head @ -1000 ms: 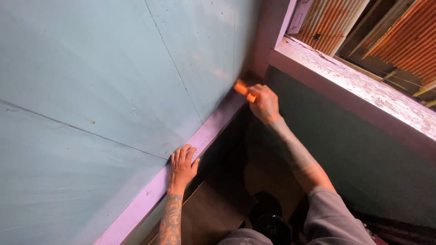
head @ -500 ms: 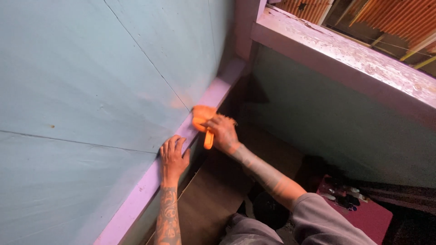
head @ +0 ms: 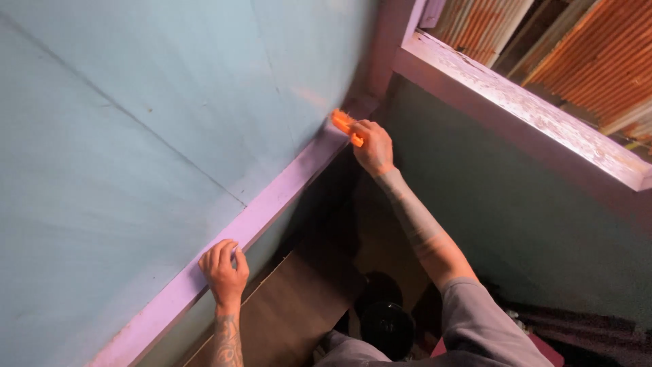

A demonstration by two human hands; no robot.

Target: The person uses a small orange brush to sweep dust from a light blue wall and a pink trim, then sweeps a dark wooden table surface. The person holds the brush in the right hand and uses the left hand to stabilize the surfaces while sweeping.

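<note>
Head view looks down along a pale blue wall edged by a purple rail that runs diagonally between the two hands. Right hand reaches far forward on an outstretched arm, fingers curled tight around an orange tool, which sticks out past the knuckles and rests against the rail close to the corner. What kind of tool it is cannot be told; only its orange end shows beyond the fist. Left hand sits well apart from the right, lower on the same rail, fingers bent over the rail's top edge and pressing on it, holding nothing else. Beyond the right hand a purple sill runs off to the side, with rusty corrugated sheeting past it. Under the right forearm lies a dark round object, beside a brown board below the left wrist.
</note>
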